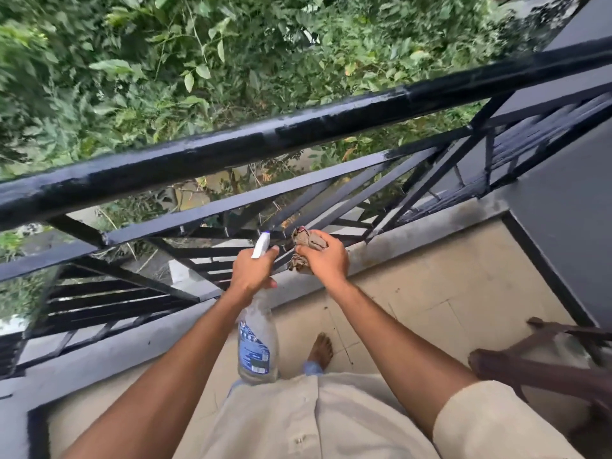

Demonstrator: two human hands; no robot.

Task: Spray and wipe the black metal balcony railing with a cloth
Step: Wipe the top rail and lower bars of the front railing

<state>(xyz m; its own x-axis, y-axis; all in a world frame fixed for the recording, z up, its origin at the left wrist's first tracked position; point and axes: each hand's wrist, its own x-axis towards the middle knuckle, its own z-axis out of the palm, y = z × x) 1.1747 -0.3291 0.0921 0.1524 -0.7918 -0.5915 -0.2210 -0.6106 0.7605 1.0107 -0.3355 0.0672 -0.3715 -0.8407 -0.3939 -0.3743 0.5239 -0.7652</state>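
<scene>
The black metal railing (pixel 298 130) runs diagonally across the view, its thick top rail glossy and streaked. Below it are slanted bars and horizontal slats. My left hand (pixel 253 270) grips the neck of a clear spray bottle (pixel 256 339) with a white nozzle and blue label; the nozzle points at the lower bars. My right hand (pixel 326 260) holds a crumpled brown cloth (pixel 306 248) against a lower bar, just right of the nozzle.
A tiled balcony floor (pixel 430 299) lies below, with a grey ledge (pixel 430 223) under the railing. A dark wooden chair (pixel 546 369) stands at the right. My bare foot (pixel 321 351) is on the tiles. Dense green foliage (pixel 198 61) lies beyond the railing.
</scene>
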